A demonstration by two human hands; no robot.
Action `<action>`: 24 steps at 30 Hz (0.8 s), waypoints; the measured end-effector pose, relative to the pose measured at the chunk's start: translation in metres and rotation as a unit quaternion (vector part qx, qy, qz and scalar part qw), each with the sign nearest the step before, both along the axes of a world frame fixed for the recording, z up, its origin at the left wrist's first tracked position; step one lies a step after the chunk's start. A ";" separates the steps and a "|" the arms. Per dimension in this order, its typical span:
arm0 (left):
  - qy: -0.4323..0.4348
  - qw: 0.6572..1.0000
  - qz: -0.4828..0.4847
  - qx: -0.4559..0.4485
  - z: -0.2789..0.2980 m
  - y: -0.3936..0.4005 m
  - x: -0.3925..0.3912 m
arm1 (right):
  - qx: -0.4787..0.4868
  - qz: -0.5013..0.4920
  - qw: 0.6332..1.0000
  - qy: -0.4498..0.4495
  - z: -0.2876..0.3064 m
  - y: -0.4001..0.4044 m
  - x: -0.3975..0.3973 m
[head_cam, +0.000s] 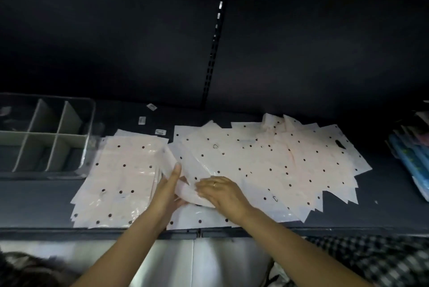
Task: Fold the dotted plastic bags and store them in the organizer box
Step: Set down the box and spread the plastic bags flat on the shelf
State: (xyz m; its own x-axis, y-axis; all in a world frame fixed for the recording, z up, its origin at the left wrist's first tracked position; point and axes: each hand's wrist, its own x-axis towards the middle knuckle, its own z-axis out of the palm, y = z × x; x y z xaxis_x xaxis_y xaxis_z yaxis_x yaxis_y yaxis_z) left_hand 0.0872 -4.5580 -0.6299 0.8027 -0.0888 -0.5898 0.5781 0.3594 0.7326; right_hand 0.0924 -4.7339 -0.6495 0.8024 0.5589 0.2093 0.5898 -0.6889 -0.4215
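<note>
Pale pink plastic bags with black dots cover the dark shelf. One neat stack (120,179) lies at the left; a loose spread of several bags (290,159) fans out to the right. Between them, one bag (185,170) is partly lifted and bent. My left hand (169,186) grips its left edge with the thumb up along the plastic. My right hand (220,191) lies flat on the bag's lower part, fingers closed over the fold. The clear organizer box (89,128) with grey dividers stands at the far left; its compartments look mostly dark.
Three small white labels (160,132) lie on the shelf behind the bags. Blue packaged items (415,161) lean at the right edge. A dark back wall with a slotted upright (212,54) rises behind. The shelf's front lip (199,232) runs below my wrists.
</note>
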 end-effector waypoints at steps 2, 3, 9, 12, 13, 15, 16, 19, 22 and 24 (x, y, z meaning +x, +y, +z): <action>0.014 0.995 0.076 0.068 -0.002 0.009 -0.004 | -0.076 0.097 0.991 -0.047 -0.004 -0.008 -0.002; 0.020 0.987 0.089 0.132 -0.004 0.014 -0.006 | -0.109 0.108 0.988 -0.020 -0.005 -0.010 -0.004; 0.057 0.984 0.047 0.162 -0.011 0.008 -0.025 | -0.244 -0.107 0.939 0.217 -0.023 -0.023 -0.006; 0.110 0.991 0.018 0.074 -0.009 -0.007 -0.038 | -0.295 -0.114 0.926 0.207 -0.022 -0.030 0.002; 0.132 0.988 -0.023 0.080 -0.008 -0.010 -0.041 | -0.289 -0.126 0.927 0.201 -0.021 -0.035 0.008; 0.169 0.963 -0.172 0.122 -0.002 -0.018 -0.045 | -0.249 -0.158 0.936 0.191 -0.018 -0.051 0.017; 0.159 0.933 -0.274 0.169 0.002 -0.022 -0.045 | -0.222 -0.184 0.940 0.180 -0.017 -0.062 0.022; -0.055 0.769 -0.430 0.471 0.002 -0.028 -0.033 | -0.161 -0.326 0.918 0.157 -0.017 -0.111 0.032; -0.272 0.662 -0.343 0.608 -0.002 -0.035 -0.019 | -0.162 -0.460 0.855 0.177 -0.017 -0.174 0.034; -0.281 0.632 -0.409 0.595 -0.015 -0.035 -0.012 | -0.142 -0.510 0.818 0.224 -0.020 -0.209 0.030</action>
